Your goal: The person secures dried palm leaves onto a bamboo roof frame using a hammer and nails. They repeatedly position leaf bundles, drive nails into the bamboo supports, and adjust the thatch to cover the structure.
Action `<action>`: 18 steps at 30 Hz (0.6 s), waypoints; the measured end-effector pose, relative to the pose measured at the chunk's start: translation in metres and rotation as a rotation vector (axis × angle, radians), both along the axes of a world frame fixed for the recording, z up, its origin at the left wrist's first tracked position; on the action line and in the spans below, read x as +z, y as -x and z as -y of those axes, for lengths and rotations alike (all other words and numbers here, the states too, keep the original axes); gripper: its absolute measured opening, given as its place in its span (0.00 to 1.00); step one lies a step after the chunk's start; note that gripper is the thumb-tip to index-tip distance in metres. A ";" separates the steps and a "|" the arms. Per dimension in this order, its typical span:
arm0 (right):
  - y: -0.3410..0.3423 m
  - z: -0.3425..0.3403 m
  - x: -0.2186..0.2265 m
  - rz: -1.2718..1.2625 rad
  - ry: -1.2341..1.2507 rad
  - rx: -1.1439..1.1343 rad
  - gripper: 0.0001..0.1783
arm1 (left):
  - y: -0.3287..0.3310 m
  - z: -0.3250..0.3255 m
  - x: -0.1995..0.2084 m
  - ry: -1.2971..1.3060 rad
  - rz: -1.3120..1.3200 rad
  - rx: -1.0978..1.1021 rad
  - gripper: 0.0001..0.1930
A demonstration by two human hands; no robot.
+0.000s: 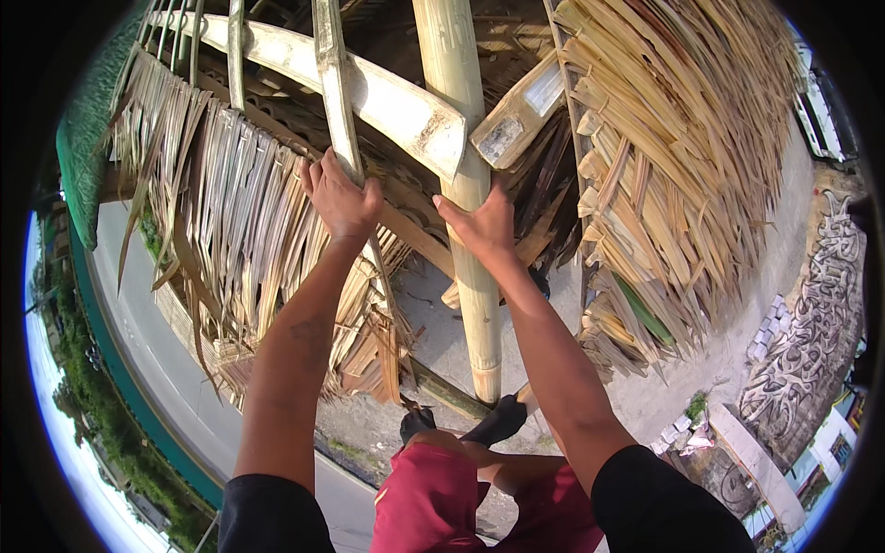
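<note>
My left hand [343,200] is closed round the lower part of a split bamboo slat [334,92], which runs down over the left thatch [230,175]. To its right, my right hand [484,223] grips a thick, pale bamboo pole [447,55], with the thumb across its front and the other fingers partly hidden. The pole leans from the top of the view down to near my feet. Just above my hands, the cut end of a wide split bamboo piece [406,115] lies across the pole. A second cut bamboo piece [521,115] meets it from the right.
Dry palm-leaf thatch [664,166] slopes down on the right. My feet in black footwear [498,421] are beside a low bamboo bar [447,392]. Far below on the left runs a grey road [166,323]; green netting [83,184] hangs at the upper left. Pale blocks [770,327] lie at right.
</note>
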State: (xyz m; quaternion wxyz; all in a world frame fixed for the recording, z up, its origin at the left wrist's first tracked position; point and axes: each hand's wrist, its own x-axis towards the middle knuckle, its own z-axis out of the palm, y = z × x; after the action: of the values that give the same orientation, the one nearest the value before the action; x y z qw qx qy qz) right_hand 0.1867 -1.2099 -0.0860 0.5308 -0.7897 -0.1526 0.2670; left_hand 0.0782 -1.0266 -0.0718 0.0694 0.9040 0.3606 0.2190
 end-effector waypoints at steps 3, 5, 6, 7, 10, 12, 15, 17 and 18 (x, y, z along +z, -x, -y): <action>-0.002 -0.003 0.001 0.026 -0.054 -0.038 0.41 | 0.000 -0.002 -0.001 -0.010 0.007 0.006 0.38; 0.001 -0.004 0.002 0.027 -0.041 -0.011 0.42 | 0.004 -0.003 0.000 -0.044 -0.002 -0.029 0.37; 0.004 -0.005 0.002 0.039 -0.050 -0.014 0.42 | 0.007 -0.005 0.001 0.001 0.013 -0.014 0.37; 0.008 -0.005 0.002 0.030 -0.036 -0.016 0.42 | 0.011 -0.005 0.002 0.046 0.001 0.048 0.38; 0.016 -0.007 0.002 0.021 -0.068 -0.014 0.43 | 0.017 -0.009 0.003 -0.008 0.011 0.024 0.38; 0.017 -0.008 0.002 0.029 -0.078 -0.013 0.42 | 0.018 -0.013 0.003 -0.010 0.039 0.005 0.36; 0.015 -0.011 0.002 0.045 -0.100 -0.007 0.41 | 0.014 -0.022 0.003 -0.028 0.103 0.005 0.33; 0.013 -0.015 0.004 0.078 -0.165 -0.033 0.41 | 0.012 -0.027 0.003 -0.076 0.106 -0.042 0.32; 0.012 -0.018 0.004 0.092 -0.145 -0.015 0.40 | 0.010 -0.030 0.003 -0.049 0.135 -0.035 0.32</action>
State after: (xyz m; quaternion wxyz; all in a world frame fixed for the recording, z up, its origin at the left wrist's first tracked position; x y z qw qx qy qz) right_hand 0.1751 -1.1915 -0.0818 0.5810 -0.7618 -0.1897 0.2147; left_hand 0.0683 -0.9962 -0.0687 0.0752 0.8948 0.3338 0.2867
